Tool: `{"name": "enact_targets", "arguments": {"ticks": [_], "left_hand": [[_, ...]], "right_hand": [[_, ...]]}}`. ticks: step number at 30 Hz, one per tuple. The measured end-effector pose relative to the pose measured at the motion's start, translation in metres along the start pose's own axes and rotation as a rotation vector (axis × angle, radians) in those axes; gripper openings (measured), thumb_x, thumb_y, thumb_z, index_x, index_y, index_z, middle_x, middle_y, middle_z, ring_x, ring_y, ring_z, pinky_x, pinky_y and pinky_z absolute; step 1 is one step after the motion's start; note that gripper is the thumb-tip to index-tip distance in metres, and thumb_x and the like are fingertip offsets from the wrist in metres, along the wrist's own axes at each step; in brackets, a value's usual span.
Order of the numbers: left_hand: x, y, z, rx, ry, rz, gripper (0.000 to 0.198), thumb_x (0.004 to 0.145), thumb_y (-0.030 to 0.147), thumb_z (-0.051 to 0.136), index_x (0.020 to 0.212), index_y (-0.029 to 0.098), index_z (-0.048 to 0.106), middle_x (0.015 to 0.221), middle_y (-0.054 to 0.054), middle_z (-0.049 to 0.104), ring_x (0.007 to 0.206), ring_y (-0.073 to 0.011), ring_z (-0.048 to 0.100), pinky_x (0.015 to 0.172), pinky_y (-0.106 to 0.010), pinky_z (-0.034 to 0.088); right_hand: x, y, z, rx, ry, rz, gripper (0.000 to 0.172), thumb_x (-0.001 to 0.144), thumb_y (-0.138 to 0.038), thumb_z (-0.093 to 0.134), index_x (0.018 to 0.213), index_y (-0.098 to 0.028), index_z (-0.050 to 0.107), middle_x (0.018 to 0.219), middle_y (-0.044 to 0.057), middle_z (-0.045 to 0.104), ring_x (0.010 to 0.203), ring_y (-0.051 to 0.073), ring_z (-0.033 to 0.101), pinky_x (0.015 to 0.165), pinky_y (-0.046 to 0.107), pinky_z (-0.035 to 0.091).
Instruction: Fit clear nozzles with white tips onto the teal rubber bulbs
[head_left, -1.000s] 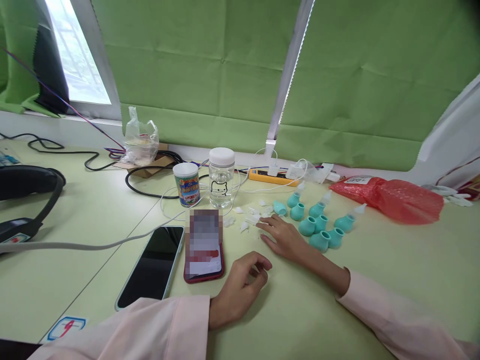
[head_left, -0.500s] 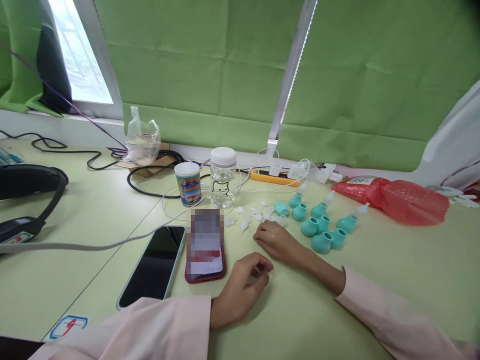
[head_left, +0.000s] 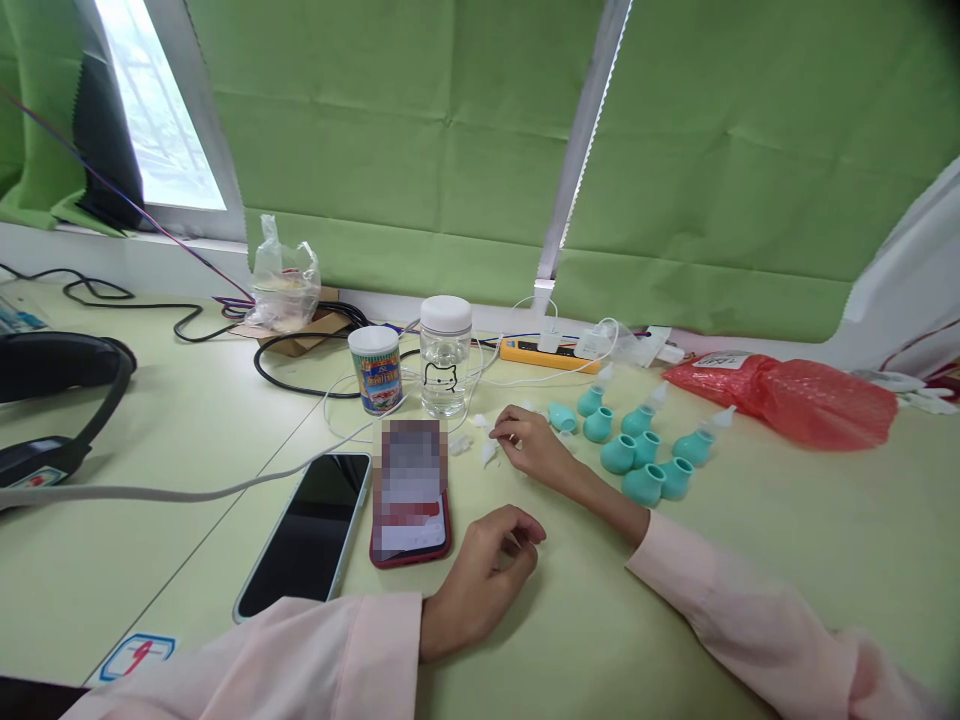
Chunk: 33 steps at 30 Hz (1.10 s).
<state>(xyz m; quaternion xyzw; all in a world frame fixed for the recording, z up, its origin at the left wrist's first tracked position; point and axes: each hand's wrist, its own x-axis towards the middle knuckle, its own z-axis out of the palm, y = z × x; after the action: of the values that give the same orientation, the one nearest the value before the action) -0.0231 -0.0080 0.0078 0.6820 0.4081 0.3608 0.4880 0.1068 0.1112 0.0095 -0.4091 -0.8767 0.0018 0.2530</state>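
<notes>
My right hand [head_left: 531, 444] reaches over the table among several small clear plastic pieces [head_left: 487, 450]. Its fingers are pinched together near one of them; I cannot make out what they hold. Several teal rubber bulbs [head_left: 643, 484] stand just right of that hand, some with clear tips [head_left: 720, 417]. My left hand [head_left: 484, 570] rests on the table nearer to me, fingers curled loosely with nothing visible in them. It lies beside a red-cased phone [head_left: 410, 495] with a lit screen.
A dark phone [head_left: 309, 528] lies left of the red one. Behind stand a printed can [head_left: 376, 368] and a clear jar [head_left: 445, 355], with white cables, a yellow power strip [head_left: 549, 354], and a red plastic bag [head_left: 787, 398]. A black device [head_left: 52, 400] sits far left.
My right hand has moved away from me and to the left, from beside the teal bulbs to the clear pieces, and its fingers have closed into a pinch. My left hand stayed put.
</notes>
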Motion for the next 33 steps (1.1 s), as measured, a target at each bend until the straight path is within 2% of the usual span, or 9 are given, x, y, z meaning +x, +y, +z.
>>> {"name": "enact_targets", "arguments": {"ticks": [6,9,12,14,19,24,28,33], "left_hand": [[0.000,-0.001,0.001,0.015,0.006,0.023,0.013,0.074,0.010,0.043,0.078,0.015,0.055,0.081,-0.005,0.058,0.076,-0.0171,0.053,0.069,-0.027,0.041],[0.000,0.000,0.000,0.028,0.009,0.037,0.014,0.073,0.009,0.043,0.076,0.015,0.055,0.080,-0.005,0.058,0.076,-0.0170,0.053,0.068,-0.026,0.041],[0.001,0.000,0.000,0.045,0.012,0.043,0.015,0.073,0.008,0.043,0.076,0.015,0.055,0.080,-0.005,0.057,0.075,-0.0168,0.053,0.069,-0.026,0.042],[0.001,0.000,0.000,0.049,0.011,0.051,0.015,0.073,0.008,0.043,0.076,0.015,0.055,0.080,-0.005,0.057,0.075,-0.0166,0.053,0.069,-0.026,0.042],[0.001,0.000,0.000,0.050,0.001,0.060,0.015,0.073,0.007,0.043,0.076,0.014,0.056,0.081,-0.006,0.057,0.076,-0.0164,0.053,0.069,-0.026,0.042],[0.001,0.001,0.000,0.033,0.003,0.043,0.015,0.073,0.009,0.043,0.077,0.015,0.056,0.082,-0.005,0.058,0.077,-0.0163,0.053,0.070,-0.026,0.042],[0.000,0.001,-0.001,-0.006,0.031,0.008,0.013,0.075,0.013,0.044,0.079,0.016,0.056,0.083,-0.004,0.058,0.076,-0.0162,0.052,0.069,-0.026,0.041],[0.002,0.000,-0.001,-0.130,0.038,-0.045,0.012,0.075,0.014,0.045,0.077,0.015,0.056,0.078,-0.003,0.056,0.068,-0.0141,0.051,0.064,-0.025,0.041]], "right_hand": [[0.008,0.001,0.007,-0.105,-0.088,0.071,0.023,0.070,-0.004,0.046,0.073,-0.015,0.066,0.076,0.007,0.065,0.077,0.018,0.058,0.070,0.025,0.041],[0.010,-0.003,0.009,-0.167,-0.111,0.142,0.019,0.073,-0.014,0.047,0.071,-0.012,0.066,0.072,0.010,0.064,0.074,0.019,0.057,0.068,0.026,0.039],[0.014,-0.008,0.010,-0.217,-0.130,0.214,0.026,0.075,-0.028,0.048,0.073,-0.009,0.065,0.074,0.013,0.064,0.074,0.021,0.057,0.066,0.027,0.038],[0.017,-0.010,0.010,-0.236,-0.152,0.257,0.029,0.076,-0.031,0.047,0.073,-0.008,0.065,0.075,0.014,0.064,0.072,0.021,0.057,0.063,0.027,0.037],[0.030,-0.004,0.005,-0.241,-0.224,0.329,0.022,0.070,-0.029,0.053,0.071,-0.009,0.063,0.072,0.013,0.063,0.068,0.020,0.057,0.053,0.024,0.034],[0.040,0.005,-0.002,-0.224,-0.273,0.362,0.018,0.062,-0.027,0.060,0.070,-0.010,0.061,0.075,0.012,0.063,0.069,0.019,0.056,0.050,0.022,0.034],[0.037,0.005,-0.004,-0.216,-0.265,0.375,0.016,0.058,-0.023,0.063,0.068,-0.011,0.061,0.074,0.012,0.062,0.073,0.021,0.056,0.049,0.022,0.033],[0.031,0.002,-0.013,-0.179,-0.225,0.367,0.011,0.054,-0.023,0.064,0.058,-0.013,0.059,0.063,0.008,0.062,0.062,0.018,0.054,0.046,0.022,0.031]]}}
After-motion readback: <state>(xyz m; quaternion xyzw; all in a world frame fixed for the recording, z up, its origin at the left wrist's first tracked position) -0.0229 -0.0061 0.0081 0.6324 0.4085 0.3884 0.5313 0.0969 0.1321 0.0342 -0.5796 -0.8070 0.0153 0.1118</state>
